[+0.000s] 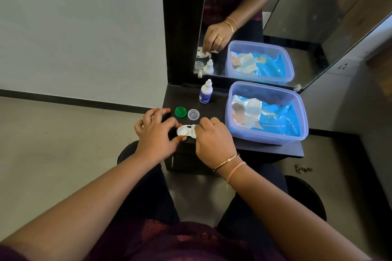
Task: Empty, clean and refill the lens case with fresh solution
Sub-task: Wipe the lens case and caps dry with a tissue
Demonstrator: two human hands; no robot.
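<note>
– Dark little vanity shelf (pixel 265 150) under a mirror (pixel 307 17), white wall off to the left, pale floor all round. That's our setup, and we're sitting right up against it. So what have we got on there?

– Right at the front edge we've got the white lens case (pixel 185 131), left well uncovered. Our left hand (pixel 157 133) pinches its left end between thumb and forefinger. Our right hand (pixel 212 137) has its fingers curled down over the right end, so we can't see that well at all. Just behind the case a green cap (pixel 180 111) and a clear cap (pixel 193 114) sit side by side. Further back, near the mirror, the solution bottle (pixel 205 92) stands upright. Over on the right a clear plastic tub (pixel 297 135) holds a blue wipes pack (pixel 275 121).
</note>
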